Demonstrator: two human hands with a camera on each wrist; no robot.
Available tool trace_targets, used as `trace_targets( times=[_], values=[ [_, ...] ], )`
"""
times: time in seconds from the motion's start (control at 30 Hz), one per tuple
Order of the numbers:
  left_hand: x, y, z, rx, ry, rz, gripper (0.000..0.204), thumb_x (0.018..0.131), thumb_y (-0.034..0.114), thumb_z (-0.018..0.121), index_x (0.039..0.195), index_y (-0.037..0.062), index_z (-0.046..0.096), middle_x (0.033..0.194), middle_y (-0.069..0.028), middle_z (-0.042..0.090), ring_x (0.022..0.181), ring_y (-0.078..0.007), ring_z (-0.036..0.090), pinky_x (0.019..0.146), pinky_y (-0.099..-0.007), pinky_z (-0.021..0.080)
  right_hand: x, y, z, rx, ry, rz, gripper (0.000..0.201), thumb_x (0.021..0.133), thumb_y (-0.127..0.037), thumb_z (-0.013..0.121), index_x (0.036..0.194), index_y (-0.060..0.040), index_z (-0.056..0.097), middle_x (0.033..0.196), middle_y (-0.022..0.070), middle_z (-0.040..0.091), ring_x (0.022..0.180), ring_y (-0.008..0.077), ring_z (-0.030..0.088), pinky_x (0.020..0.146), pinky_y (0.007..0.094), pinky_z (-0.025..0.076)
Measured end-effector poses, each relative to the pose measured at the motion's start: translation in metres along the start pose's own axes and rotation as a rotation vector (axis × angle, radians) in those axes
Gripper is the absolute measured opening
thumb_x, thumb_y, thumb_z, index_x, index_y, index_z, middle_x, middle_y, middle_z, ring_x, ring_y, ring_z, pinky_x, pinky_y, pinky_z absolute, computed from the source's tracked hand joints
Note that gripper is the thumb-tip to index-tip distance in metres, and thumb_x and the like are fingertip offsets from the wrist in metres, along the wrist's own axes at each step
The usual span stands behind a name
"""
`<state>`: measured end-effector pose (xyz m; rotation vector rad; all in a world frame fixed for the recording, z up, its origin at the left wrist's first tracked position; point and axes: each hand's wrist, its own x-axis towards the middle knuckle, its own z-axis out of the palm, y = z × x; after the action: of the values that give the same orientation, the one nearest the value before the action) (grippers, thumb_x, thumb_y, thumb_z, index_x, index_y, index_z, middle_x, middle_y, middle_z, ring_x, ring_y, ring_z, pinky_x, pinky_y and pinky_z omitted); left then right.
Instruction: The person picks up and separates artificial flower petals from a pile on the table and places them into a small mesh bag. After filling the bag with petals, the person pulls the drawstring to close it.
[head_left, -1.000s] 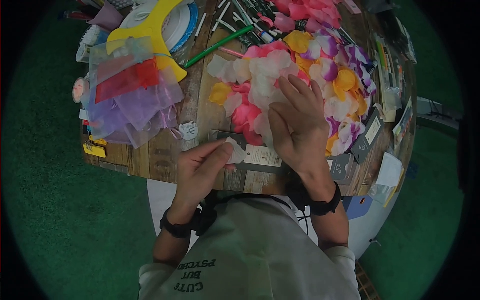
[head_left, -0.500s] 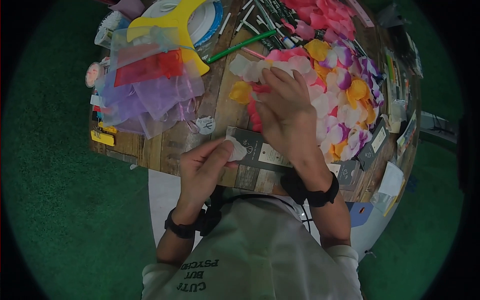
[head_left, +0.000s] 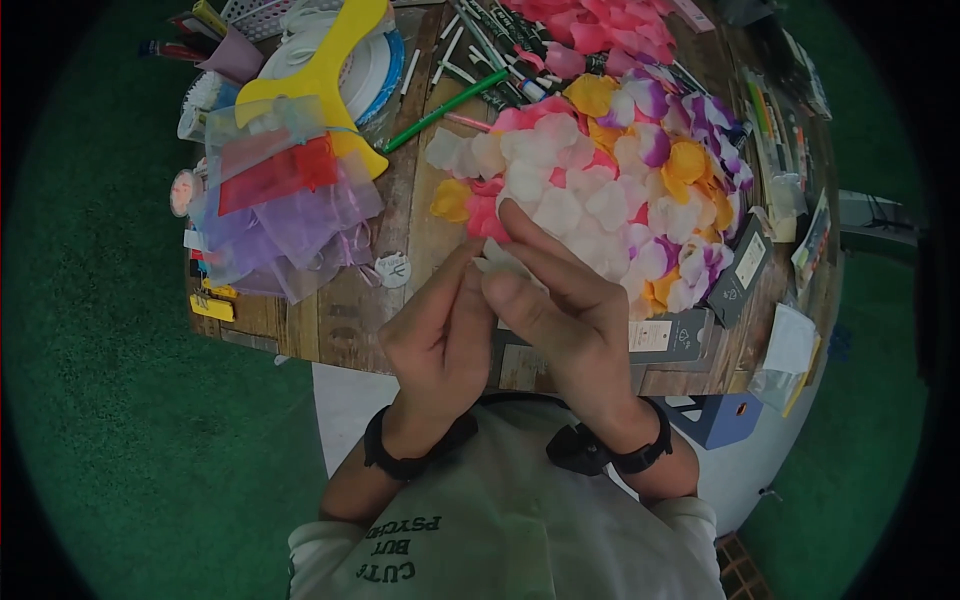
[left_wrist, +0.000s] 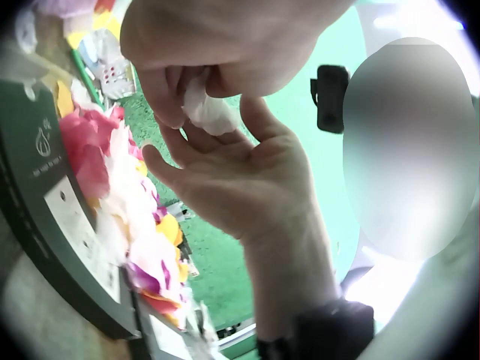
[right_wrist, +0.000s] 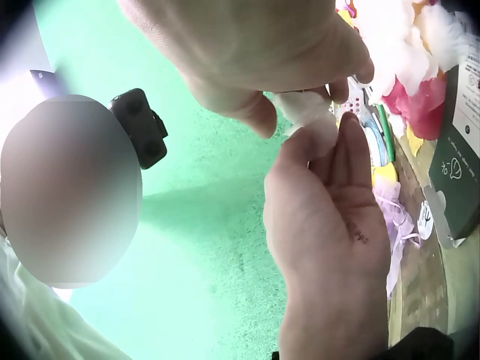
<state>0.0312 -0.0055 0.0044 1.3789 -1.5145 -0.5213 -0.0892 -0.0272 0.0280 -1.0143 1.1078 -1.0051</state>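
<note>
My left hand pinches a small bunch of white artificial petals between thumb and fingertips, above the table's near edge. Facing it, my right hand has its thumb and fingers spread around the far side of the bunch. In the left wrist view the white petals hang from the left fingertips in front of the right hand's extended fingers. The right wrist view shows the petals at the left thumb tip, close beside the right thumb. Beyond the hands lies a heap of loose petals in white, pink, orange and purple.
Organza pouches, purple and red, lie at the left beside a yellow plastic piece. Markers and a green pen are at the back. Dark printed cards sit near the front edge, a white round tag left of the heap.
My right hand has come back from the petal heap toward me and now meets the left hand at the white petals. The left hand has moved slightly right and up, still pinching them.
</note>
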Motion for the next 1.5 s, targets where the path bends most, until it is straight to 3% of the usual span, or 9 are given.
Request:
trace_targets(
  times=[0.07, 0.17, 0.23, 0.53, 0.8, 0.9, 1.23, 1.4, 1.5],
  values=[
    [-0.003, 0.006, 0.003, -0.74, 0.092, -0.55, 0.025, 0.091, 0.006, 0.049, 0.112, -0.0067, 0.057, 0.096, -0.0115, 0.064, 0.078, -0.017, 0.063, 0.07, -0.0271, 0.052, 0.0, 0.001, -0.004, -0.056, -0.039, -0.102, 0.029, 0.087, -0.016, 0.06, 0.107, 0.0046, 0.061, 0.114, 0.0198, 0.058, 0.122, 0.0263, 0.044, 0.095, 0.032, 0.037],
    [0.003, 0.002, -0.002, -1.137, -0.046, -0.799, 0.027, 0.092, 0.009, 0.049, 0.114, -0.0056, 0.056, 0.099, -0.0104, 0.063, 0.082, -0.0142, 0.061, 0.072, -0.0299, 0.053, 0.0, 0.004, -0.015, 0.023, -0.078, -0.084, 0.03, 0.088, -0.018, 0.06, 0.109, 0.0029, 0.06, 0.114, 0.0163, 0.059, 0.115, 0.0221, 0.049, 0.091, 0.0296, 0.04],
    [0.003, 0.002, -0.002, -1.116, -0.088, -0.806, 0.027, 0.092, 0.01, 0.051, 0.113, -0.0052, 0.056, 0.098, -0.0106, 0.063, 0.081, -0.0137, 0.061, 0.07, -0.0299, 0.054, -0.001, -0.003, -0.019, 0.206, -0.081, 0.166, 0.038, 0.089, -0.019, 0.058, 0.118, 0.005, 0.055, 0.125, 0.0134, 0.054, 0.111, 0.0172, 0.051, 0.094, 0.0296, 0.04],
    [0.01, 0.003, 0.005, -0.974, -0.092, -0.872, 0.026, 0.089, 0.012, 0.056, 0.109, -0.0045, 0.058, 0.093, -0.0111, 0.065, 0.072, -0.0165, 0.064, 0.058, -0.026, 0.053, -0.001, 0.011, -0.04, -0.052, -0.137, -0.102, 0.041, 0.084, -0.004, 0.062, 0.122, 0.0016, 0.05, 0.109, 0.0119, 0.061, 0.095, 0.0133, 0.057, 0.086, 0.0259, 0.045],
    [0.026, 0.0, 0.014, -1.027, -0.131, -0.925, 0.025, 0.089, 0.012, 0.058, 0.106, -0.0055, 0.06, 0.099, -0.0151, 0.064, 0.082, -0.0226, 0.066, 0.064, -0.0275, 0.053, 0.005, 0.005, -0.049, 0.325, 0.128, 0.128, 0.036, 0.089, -0.007, 0.055, 0.123, 0.0029, 0.049, 0.113, 0.0158, 0.059, 0.099, 0.0197, 0.059, 0.084, 0.0291, 0.047],
    [0.036, 0.004, 0.012, -0.98, -0.481, -0.813, 0.026, 0.087, 0.01, 0.06, 0.109, -0.0047, 0.06, 0.11, -0.0164, 0.061, 0.097, -0.0238, 0.062, 0.08, -0.03, 0.049, 0.015, 0.008, -0.062, 0.45, 0.183, 0.14, 0.034, 0.091, -0.011, 0.052, 0.121, 0.0031, 0.05, 0.112, 0.015, 0.059, 0.1, 0.0213, 0.059, 0.084, 0.0308, 0.047],
    [0.056, 0.012, 0.035, -0.497, -0.592, -0.499, 0.018, 0.085, 0.005, 0.062, 0.1, -0.0025, 0.064, 0.099, -0.0125, 0.064, 0.082, -0.0128, 0.06, 0.071, -0.0225, 0.046, 0.027, 0.007, -0.071, 0.405, 0.12, 0.044, 0.034, 0.091, -0.013, 0.054, 0.12, 0.0034, 0.052, 0.113, 0.0135, 0.059, 0.105, 0.0202, 0.056, 0.091, 0.0311, 0.042],
    [0.067, 0.016, 0.046, 0.253, -0.299, 0.378, 0.015, 0.077, -0.002, 0.063, 0.091, -0.0068, 0.062, 0.092, -0.0164, 0.062, 0.078, -0.0262, 0.064, 0.066, -0.0297, 0.052, 0.017, 0.006, -0.076, 0.077, 0.37, -0.104, 0.038, 0.085, -0.013, 0.063, 0.117, 0.0048, 0.053, 0.107, 0.015, 0.061, 0.098, 0.0186, 0.059, 0.085, 0.0288, 0.045],
    [0.069, 0.019, 0.051, 0.345, -0.283, 0.548, 0.015, 0.073, -0.005, 0.063, 0.088, -0.0084, 0.061, 0.094, -0.0169, 0.061, 0.082, -0.0322, 0.063, 0.069, -0.0353, 0.053, 0.006, 0.004, -0.076, -0.207, 0.34, -0.254, 0.041, 0.081, -0.014, 0.068, 0.114, 0.0063, 0.054, 0.099, 0.0173, 0.064, 0.088, 0.0178, 0.063, 0.077, 0.0273, 0.049]
  ],
)
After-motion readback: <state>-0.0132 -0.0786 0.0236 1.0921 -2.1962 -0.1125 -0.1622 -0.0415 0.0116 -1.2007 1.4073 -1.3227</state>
